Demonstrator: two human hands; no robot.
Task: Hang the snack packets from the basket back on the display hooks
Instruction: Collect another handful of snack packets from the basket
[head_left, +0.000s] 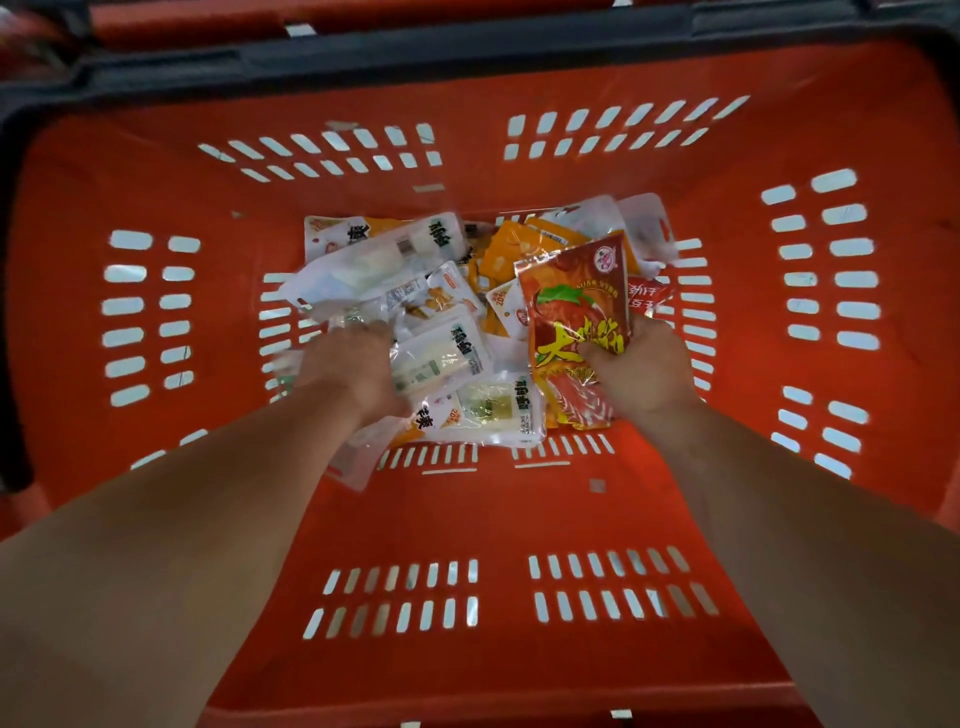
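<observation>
I look straight down into a red plastic basket (519, 514) with slotted walls. On its floor lies a heap of snack packets (447, 291), several white and clear, several orange. My right hand (641, 371) grips the lower part of a red packet (574, 306) with yellow lettering and tilts it up above the heap. My left hand (353, 364) is down among the white packets at the heap's left side; its fingers are blurred and hidden under the wrappers, so its hold is unclear. No display hooks are in view.
The basket's dark grey rim (467, 52) runs along the top, with another red basket edge (208, 23) behind it. Both forearms reach in over the near wall. Bare basket floor shows in front of the heap.
</observation>
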